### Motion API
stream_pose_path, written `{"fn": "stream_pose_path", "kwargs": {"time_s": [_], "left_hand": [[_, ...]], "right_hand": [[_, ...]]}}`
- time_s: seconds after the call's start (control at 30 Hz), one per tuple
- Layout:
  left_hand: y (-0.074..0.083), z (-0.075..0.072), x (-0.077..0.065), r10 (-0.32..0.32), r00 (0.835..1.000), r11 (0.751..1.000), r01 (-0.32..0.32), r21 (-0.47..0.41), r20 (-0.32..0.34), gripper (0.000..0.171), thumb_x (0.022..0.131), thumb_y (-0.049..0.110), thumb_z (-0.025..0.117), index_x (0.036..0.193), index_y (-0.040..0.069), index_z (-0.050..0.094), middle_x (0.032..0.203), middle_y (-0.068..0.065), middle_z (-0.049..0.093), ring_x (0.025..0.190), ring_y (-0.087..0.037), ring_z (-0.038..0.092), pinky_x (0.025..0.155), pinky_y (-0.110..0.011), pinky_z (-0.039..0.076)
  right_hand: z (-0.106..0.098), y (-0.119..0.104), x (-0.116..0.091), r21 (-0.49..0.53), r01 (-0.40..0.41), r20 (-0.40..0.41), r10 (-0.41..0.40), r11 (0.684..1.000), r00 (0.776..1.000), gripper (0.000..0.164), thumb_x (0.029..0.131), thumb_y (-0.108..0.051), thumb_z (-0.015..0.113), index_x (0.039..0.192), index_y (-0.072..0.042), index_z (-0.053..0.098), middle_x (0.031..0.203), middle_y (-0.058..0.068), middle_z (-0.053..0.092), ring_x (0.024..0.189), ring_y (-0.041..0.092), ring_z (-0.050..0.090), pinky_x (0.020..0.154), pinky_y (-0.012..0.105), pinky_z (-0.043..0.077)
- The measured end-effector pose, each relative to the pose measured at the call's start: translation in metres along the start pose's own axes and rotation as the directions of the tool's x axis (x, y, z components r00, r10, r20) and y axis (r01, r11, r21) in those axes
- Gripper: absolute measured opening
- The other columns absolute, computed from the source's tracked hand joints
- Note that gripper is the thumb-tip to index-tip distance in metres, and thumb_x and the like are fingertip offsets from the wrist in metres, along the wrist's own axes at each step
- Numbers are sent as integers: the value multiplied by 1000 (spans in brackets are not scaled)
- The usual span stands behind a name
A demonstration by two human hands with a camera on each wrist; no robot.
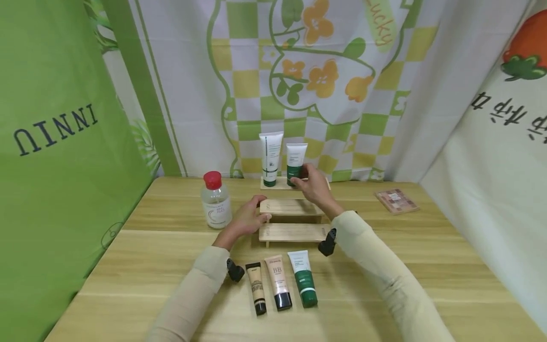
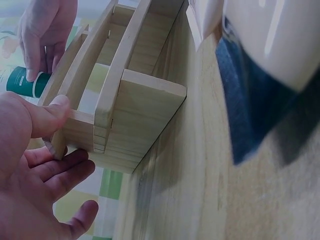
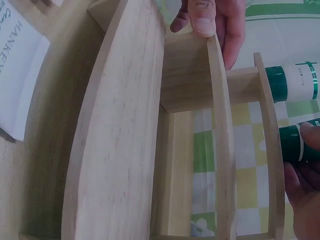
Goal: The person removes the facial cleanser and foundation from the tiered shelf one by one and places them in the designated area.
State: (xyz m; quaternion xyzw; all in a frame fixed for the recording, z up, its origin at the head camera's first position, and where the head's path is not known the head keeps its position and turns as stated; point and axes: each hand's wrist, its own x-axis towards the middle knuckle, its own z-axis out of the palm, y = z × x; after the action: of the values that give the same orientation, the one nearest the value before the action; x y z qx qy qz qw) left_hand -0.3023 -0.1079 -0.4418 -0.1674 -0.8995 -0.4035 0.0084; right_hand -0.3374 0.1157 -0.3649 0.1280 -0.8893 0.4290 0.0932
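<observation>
Head view: right hand (image 1: 315, 184) pinches short tube (image 1: 296, 161) on stepped rack (image 1: 292, 232) top tier. Left wrist view alone shows left hand (image 2: 35, 170) fingers spread, thumb pressing rack end.

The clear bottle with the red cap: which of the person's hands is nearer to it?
Left. The left hand touches the wooden stand's end just beside the bottle; the right hand grips a green-capped tube farther away.

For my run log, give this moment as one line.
right hand: holds short tube on top step | left hand: touches wooden stand
</observation>
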Motion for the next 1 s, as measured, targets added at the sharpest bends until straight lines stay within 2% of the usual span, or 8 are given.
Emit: {"fn": "stream_pose_path", "kwargs": {"time_s": [0.2,0.4,0.6,0.73,0.87,1.0], "left_hand": [[0,3,0,-2,1000,1000,2,21,-2,55,93,24,67,140,8,43,139,-16,54,130,-34,49,109,-46,38],[2,1,0,-3,1000,999,3,32,3,57,93,23,68,141,7,43,138,-18,55,129,-34,50,109,-47,38],[4,1,-1,-6,1000,1000,6,20,8,57,94,22,66,142,6,41,140,-19,52,131,-34,48,110,-46,36],[4,2,-2,-2,1000,1000,2,21,17,56,94,23,65,143,7,41,141,-19,52,131,-34,48,110,-46,37],[4,1,-3,1,1000,1000,-2,17,7,55,93,22,66,141,7,43,138,-19,54,130,-35,49,109,-48,38],[4,-1,-2,12,1000,1000,-12,22,-3,55,92,22,67,140,6,44,136,-19,56,129,-37,49,108,-50,38]], "right_hand": [[-6,-2,-5,60,1,-42,2,998,999,43,93,-19,68,125,4,51,117,21,62,108,34,61,94,43,51],[-33,-24,-30,156,46,-72,-35,987,997,42,92,-16,68,124,7,53,114,24,62,105,36,62,91,45,53],[-63,-31,-77,126,116,-43,-111,985,993,40,89,-14,71,121,5,57,106,22,65,93,32,66,79,36,57],[-80,-27,-118,79,105,29,-108,991,994,39,87,-10,72,119,5,58,103,19,66,90,28,65,76,30,56],[-87,-16,-158,-17,52,82,-51,998,995,37,84,-13,75,114,2,61,98,12,67,86,21,64,72,28,55],[-82,0,-190,-73,-39,138,48,997,989,40,81,-17,79,111,3,62,91,6,66,79,15,61,67,25,53]]}}
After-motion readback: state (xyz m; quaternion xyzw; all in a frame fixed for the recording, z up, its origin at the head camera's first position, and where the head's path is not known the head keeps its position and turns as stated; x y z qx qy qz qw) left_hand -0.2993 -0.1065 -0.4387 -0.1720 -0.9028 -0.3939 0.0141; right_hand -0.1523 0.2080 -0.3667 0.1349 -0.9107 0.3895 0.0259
